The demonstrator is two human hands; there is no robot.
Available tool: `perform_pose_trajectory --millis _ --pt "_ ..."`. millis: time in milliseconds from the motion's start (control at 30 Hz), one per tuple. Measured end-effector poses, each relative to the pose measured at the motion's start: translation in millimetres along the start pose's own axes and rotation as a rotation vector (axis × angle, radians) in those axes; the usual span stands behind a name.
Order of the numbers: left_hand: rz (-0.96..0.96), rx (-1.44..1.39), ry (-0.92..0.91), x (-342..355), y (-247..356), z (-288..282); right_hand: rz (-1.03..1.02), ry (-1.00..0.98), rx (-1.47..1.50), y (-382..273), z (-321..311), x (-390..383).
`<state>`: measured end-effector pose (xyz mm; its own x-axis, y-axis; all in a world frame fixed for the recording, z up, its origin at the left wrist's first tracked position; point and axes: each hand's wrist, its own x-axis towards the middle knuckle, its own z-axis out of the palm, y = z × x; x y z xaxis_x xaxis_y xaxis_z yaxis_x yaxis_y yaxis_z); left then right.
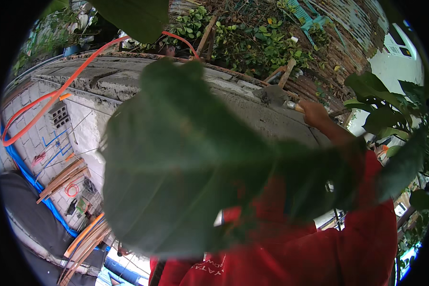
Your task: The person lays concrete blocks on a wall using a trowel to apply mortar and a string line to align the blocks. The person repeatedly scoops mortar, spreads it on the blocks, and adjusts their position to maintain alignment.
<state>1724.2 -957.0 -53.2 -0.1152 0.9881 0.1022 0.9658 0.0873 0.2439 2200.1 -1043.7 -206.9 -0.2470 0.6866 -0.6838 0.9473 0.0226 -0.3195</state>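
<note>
My right hand (313,113) reaches out at the right from a red sleeve (374,190), its fingers wrapped round the handle of a trowel (273,96). The trowel's grey blade points left and lies over the top of a grey block wall (121,81); whether it touches is hard to tell. A large green leaf (176,176), blurred and close by, hides the middle of the view, including much of the wall and my forearm. My left hand does not show.
An orange hose (76,71) loops over the wall at left. Below lie wooden planks (62,178) and a blue pipe (40,190). Beyond the wall are leafy plants (260,50), rusty corrugated sheets (350,28) and a broken turquoise plastic chair (310,21). More leaves (381,107) hang at right.
</note>
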Motion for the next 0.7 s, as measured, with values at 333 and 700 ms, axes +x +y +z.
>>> perform_pose_trajectory --millis 333,700 --pt "-0.067 -0.04 -0.072 -2 5 -20 -0.153 0.124 0.113 -42 -134 -113" --pt "0.05 -0.27 -0.244 -201 -106 -129 -0.242 0.313 0.409 -181 -156 -297"
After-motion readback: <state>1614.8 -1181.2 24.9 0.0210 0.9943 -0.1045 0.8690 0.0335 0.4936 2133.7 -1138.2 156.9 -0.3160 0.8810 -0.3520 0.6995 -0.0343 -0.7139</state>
